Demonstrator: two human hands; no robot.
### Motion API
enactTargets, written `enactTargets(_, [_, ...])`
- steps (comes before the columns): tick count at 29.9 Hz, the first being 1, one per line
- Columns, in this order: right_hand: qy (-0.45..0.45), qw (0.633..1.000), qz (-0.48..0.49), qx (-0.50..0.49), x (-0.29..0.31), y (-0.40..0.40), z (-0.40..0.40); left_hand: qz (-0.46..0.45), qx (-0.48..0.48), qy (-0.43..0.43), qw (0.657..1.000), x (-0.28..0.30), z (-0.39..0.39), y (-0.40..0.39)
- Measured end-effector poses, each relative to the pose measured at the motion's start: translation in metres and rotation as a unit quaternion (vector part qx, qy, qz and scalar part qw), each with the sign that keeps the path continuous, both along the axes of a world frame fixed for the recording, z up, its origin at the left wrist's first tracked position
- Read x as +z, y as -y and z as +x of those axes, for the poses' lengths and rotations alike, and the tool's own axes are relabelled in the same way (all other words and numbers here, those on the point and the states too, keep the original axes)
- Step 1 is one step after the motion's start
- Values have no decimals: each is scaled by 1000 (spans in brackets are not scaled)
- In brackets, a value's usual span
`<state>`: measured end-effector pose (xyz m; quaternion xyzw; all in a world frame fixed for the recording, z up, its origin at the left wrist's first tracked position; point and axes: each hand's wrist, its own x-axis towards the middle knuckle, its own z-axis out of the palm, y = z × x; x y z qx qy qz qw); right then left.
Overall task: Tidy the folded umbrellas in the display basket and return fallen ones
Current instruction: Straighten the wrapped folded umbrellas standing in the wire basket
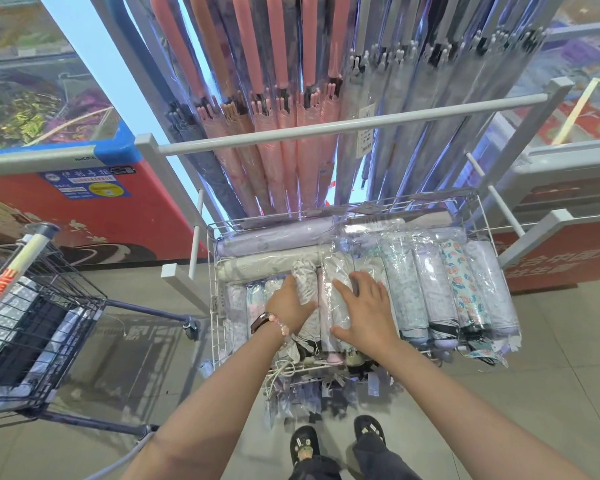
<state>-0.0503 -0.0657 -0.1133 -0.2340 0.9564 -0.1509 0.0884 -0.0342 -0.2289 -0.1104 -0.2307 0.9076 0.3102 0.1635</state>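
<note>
The left hand (290,304) curls around a grey-patterned folded umbrella (305,282) in the middle of the wire basket (212,271), fingers wrapped on its side. Just at three o'clock of it, the right hand (364,306) lies flat and spread on the plastic-sleeved umbrellas (336,271), gripping nothing. Further toward three o'clock runs a neat row, a floral one (459,271) among them; at twelve o'clock two lie crosswise. I'd say she is mid-straightening, and next must bed the held one into line. Toward six o'clock, tags and cords dangle in a blur; whether any umbrella lies on the floor there is unclear.
</note>
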Motion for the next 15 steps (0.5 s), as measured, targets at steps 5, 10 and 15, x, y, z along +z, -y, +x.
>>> enactTargets(5, [-3,1000,15,-13,15,2,-3,17,-20,7,1000,12,7,13])
enactTargets(10, [1,995,-72,-72,27,10,5,64,-61,-32,996,21,24,34])
enactTargets(15, [59,985,-136,-86,38,28,26,115,-125,2,985,33,52,61])
